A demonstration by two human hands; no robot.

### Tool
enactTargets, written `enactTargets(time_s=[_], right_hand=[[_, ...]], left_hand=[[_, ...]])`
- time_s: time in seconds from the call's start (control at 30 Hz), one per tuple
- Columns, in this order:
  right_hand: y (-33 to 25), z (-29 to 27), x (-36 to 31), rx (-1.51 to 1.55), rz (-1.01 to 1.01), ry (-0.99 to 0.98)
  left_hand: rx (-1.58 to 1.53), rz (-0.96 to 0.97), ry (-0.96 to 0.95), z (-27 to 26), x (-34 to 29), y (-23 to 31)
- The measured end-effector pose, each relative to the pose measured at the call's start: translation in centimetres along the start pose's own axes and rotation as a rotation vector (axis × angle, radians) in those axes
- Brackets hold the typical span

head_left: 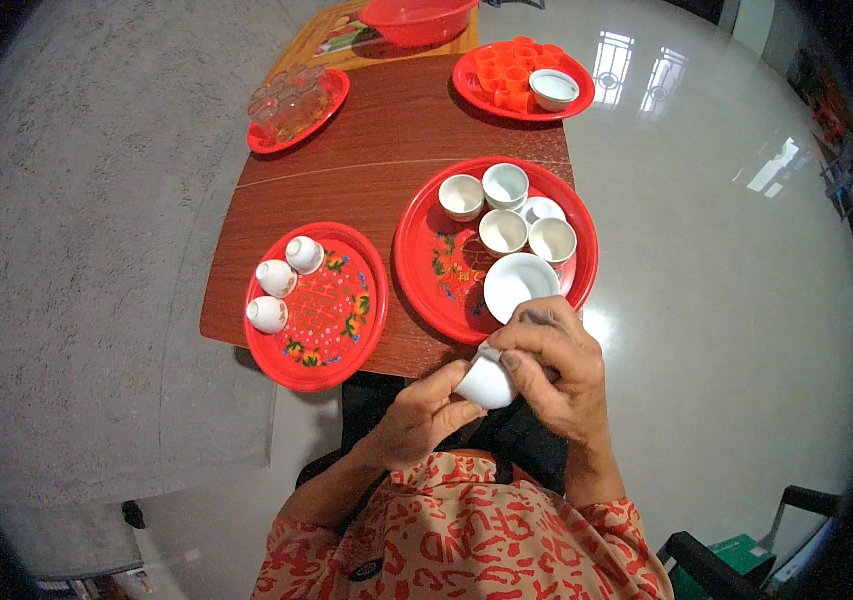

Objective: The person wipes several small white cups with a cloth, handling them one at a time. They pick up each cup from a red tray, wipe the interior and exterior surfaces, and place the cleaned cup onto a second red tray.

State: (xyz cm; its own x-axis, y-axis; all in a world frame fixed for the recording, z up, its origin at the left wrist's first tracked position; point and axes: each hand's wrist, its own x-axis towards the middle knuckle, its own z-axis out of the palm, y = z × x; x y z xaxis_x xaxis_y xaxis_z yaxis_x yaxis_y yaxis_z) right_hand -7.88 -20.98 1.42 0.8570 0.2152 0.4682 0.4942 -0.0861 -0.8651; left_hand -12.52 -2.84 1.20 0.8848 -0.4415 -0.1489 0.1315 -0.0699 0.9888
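Note:
A small white cup (487, 384) is tilted between my hands in front of the table's near edge. My left hand (424, 418) grips its side between thumb and fingers. My right hand (558, 362) is closed on a greyish cloth (487, 352), pressing it at the cup's rim; most of the cloth is hidden by the fingers. Just beyond, a round red tray (416, 285) bears several white cups (502, 231), a larger white bowl (520, 287) and a small white piece partly hidden among them. To the left, three white cups (276, 279) rest upside down on another red flowered tray (361, 345).
On the brown wooden table (386, 120), a red tray of clear glasses (291, 100) stands far left. Orange cups (512, 72) and a white bowl (553, 88) fill another far right. A red basin (421, 20) sits beyond. A grey wall (126, 250) borders the left.

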Motion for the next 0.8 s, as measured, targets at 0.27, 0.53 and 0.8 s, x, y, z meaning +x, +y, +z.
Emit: enactTargets(time_s=[0.27, 0.53, 0.8], right_hand=[[1.0, 1.2, -1.5, 0.643, 0.343, 0.079], [1.5, 3.1, -3.2, 0.736, 0.477, 0.104], [0.4, 4.5, -3.8, 0.121, 0.152, 0.031]], left_hand=[[-0.515, 0.050, 0.102, 0.6, 0.7, -0.8], [-0.800, 0.221, 0.269, 0.9, 2.5, -0.5], [-0.856, 0.266, 0.367, 0.9, 3.1, -0.4]])
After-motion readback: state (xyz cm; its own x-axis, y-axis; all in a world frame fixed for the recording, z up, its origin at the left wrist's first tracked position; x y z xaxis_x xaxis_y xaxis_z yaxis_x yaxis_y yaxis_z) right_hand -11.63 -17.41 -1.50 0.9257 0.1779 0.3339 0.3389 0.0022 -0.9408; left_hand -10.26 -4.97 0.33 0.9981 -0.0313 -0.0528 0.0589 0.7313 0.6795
